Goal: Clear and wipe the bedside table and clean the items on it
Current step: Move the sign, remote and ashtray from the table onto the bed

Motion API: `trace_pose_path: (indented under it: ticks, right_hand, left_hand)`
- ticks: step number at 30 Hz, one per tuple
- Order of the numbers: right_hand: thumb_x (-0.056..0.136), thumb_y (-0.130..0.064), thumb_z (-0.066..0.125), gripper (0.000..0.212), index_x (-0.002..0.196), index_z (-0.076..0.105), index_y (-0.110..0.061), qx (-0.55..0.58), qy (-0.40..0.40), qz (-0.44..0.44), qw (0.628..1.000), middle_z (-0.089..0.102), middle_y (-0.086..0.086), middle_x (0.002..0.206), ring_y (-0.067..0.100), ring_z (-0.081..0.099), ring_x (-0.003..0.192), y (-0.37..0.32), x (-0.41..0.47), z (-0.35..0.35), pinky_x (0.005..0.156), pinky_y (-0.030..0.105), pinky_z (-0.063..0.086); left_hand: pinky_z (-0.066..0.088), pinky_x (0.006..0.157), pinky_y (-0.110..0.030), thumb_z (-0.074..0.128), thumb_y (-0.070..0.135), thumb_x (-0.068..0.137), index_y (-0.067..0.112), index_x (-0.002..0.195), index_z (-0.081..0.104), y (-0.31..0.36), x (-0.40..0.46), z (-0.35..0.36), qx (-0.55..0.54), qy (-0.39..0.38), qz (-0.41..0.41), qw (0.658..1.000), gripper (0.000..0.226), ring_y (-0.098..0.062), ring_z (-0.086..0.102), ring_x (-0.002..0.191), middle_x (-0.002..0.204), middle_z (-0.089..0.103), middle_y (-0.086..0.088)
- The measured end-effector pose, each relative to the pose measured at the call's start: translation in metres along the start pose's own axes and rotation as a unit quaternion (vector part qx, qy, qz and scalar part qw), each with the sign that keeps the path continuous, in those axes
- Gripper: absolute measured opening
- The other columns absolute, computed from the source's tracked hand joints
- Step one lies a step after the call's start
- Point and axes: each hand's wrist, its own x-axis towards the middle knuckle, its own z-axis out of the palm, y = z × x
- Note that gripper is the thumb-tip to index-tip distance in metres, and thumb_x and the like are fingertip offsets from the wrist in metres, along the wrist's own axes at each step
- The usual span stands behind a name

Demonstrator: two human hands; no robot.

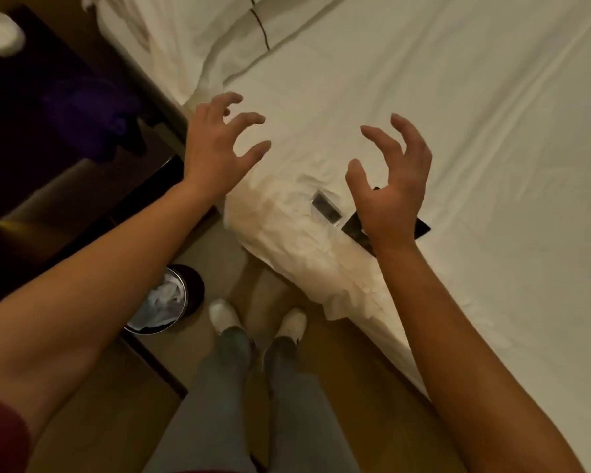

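White sheets cover the bed, which fills the right and upper part of the view, seen from above by a person standing at its corner. To the left stands the dark table, in deep shadow; a purple shape sits on it, too dim to identify, and a pale round object rests near its far corner. The table is well apart from both hands, so the wiping itself appears not yet begun.

Two bare arms reach forward over the corner of the bed. The left hand hangs above the bed's edge, just beside the table, fingers spread and curled like claws, holding nothing. The right hand hangs over the sheet in the same way, fingers splayed and bent, palm facing left, also empty.

A bin with crumpled white lining or paper inside stands on the floor by the person's feet, close at hand, likely for rubbish.

Under the right hand lies a flat black card, partly hidden by the wrist. Just beside it rests a small clear case with a dark inside. Both sit on the sheet near the corner, probably set there to keep the table free for wiping.
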Motion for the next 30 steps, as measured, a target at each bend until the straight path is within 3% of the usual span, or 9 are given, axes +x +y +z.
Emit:
trace_pose_path:
  ticks: [4,9,15,20,24,28,30]
  right_hand:
    - [0.088,-0.036,0.07,0.058,0.144,0.057,-0.027,0.005,-0.075,-0.035,0.997,0.044,0.0,0.156,0.016,0.036,0.145,-0.049,0.011,0.07,0.118,0.047,0.036]
    - [0.087,-0.04,0.071,0.058,0.142,0.058,-0.029,0.007,-0.131,-0.086,0.988,0.043,-0.001,0.157,0.014,0.036,0.145,-0.107,0.027,0.15,0.117,0.046,0.038]
    - [0.088,-0.046,0.074,0.059,0.143,0.056,-0.037,0.019,-0.185,-0.135,0.973,0.04,-0.004,0.159,0.003,0.029,0.143,-0.161,0.046,0.24,0.119,0.036,0.034]
    - [0.087,-0.053,0.073,0.066,0.147,0.052,-0.035,0.035,-0.254,-0.178,0.95,0.038,0.002,0.161,0.017,0.034,0.147,-0.198,0.059,0.308,0.119,0.041,0.036]
    - [0.086,-0.059,0.072,0.073,0.151,0.046,-0.039,0.031,-0.297,-0.208,0.931,0.033,0.003,0.163,0.02,0.032,0.151,-0.219,0.082,0.366,0.12,0.046,0.036]
    - [0.084,-0.059,0.073,0.088,0.158,0.029,-0.039,0.021,-0.348,-0.222,0.911,0.028,0.005,0.167,0.022,0.03,0.151,-0.238,0.109,0.425,0.118,0.031,0.031]
    - [0.081,-0.057,0.077,0.097,0.16,0.024,-0.037,0.006,-0.37,-0.224,0.902,0.025,0.009,0.168,0.026,0.031,0.151,-0.246,0.126,0.448,0.116,0.036,0.035]
  left_hand:
    - [0.042,0.102,-0.048,0.066,0.059,0.09,0.031,0.124,0.067,-0.063,-0.015,-0.041,0.027,0.038,-0.044,0.998,0.044,-0.032,0.048,0.129,0.148,0.049,-0.005]
    - [0.036,0.104,-0.043,0.06,0.062,0.091,0.036,0.13,0.061,-0.151,-0.038,-0.099,0.076,0.067,-0.107,0.989,0.047,-0.029,0.039,0.136,0.154,0.043,-0.003]
    - [0.038,0.105,-0.048,0.06,0.061,0.09,0.037,0.132,0.06,-0.244,-0.07,-0.164,0.124,0.086,-0.203,0.968,0.049,-0.033,0.039,0.138,0.156,0.04,-0.005]
    - [0.032,0.111,-0.052,0.062,0.058,0.09,0.036,0.135,0.059,-0.3,-0.086,-0.198,0.145,0.082,-0.313,0.935,0.05,-0.034,0.033,0.143,0.159,0.036,-0.005]
    - [0.031,0.114,-0.054,0.062,0.059,0.09,0.037,0.137,0.057,-0.34,-0.073,-0.212,0.175,0.086,-0.337,0.921,0.052,-0.034,0.032,0.144,0.16,0.034,-0.004]
    - [0.028,0.119,-0.055,0.059,0.058,0.093,0.034,0.142,0.054,-0.381,-0.053,-0.216,0.185,0.054,-0.35,0.917,0.055,-0.036,0.027,0.149,0.164,0.029,-0.006]
    - [0.026,0.12,-0.054,0.058,0.058,0.095,0.033,0.146,0.051,-0.399,-0.042,-0.218,0.195,0.019,-0.353,0.915,0.057,-0.036,0.026,0.15,0.166,0.027,-0.006]
